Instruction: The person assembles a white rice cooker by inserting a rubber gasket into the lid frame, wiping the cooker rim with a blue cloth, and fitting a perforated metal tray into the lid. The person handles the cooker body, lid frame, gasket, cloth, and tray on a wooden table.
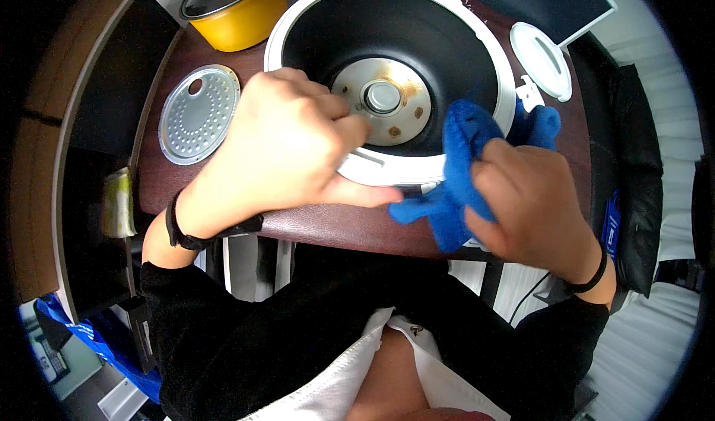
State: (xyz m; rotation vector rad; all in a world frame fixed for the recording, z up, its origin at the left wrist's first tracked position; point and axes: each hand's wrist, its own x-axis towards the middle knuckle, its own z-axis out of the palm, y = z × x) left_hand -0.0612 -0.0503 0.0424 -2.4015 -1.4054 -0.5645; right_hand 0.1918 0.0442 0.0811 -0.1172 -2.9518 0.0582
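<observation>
A white rice cooker body (469, 71) stands uncovered in front of me, its black well holding no pot. At the bottom shows a round metal heating plate (408, 104) with brown stains. My left hand (302, 134) grips the cooker's near-left rim, its fingers curled over the edge and its thumb along the front. Bunched in my right hand (525, 197) is a blue cloth (454, 205), held against the near-right rim. Part of the cloth sticks out beyond the knuckles, and the fingertips are hidden in it.
Left of the cooker lies a perforated metal steamer plate (199, 115). Behind it sits a yellow pot (242, 22) with a dark lid. A white oval cover (541, 61) and a dark framed panel (532, 7) are at the back right of the brown table (328, 231).
</observation>
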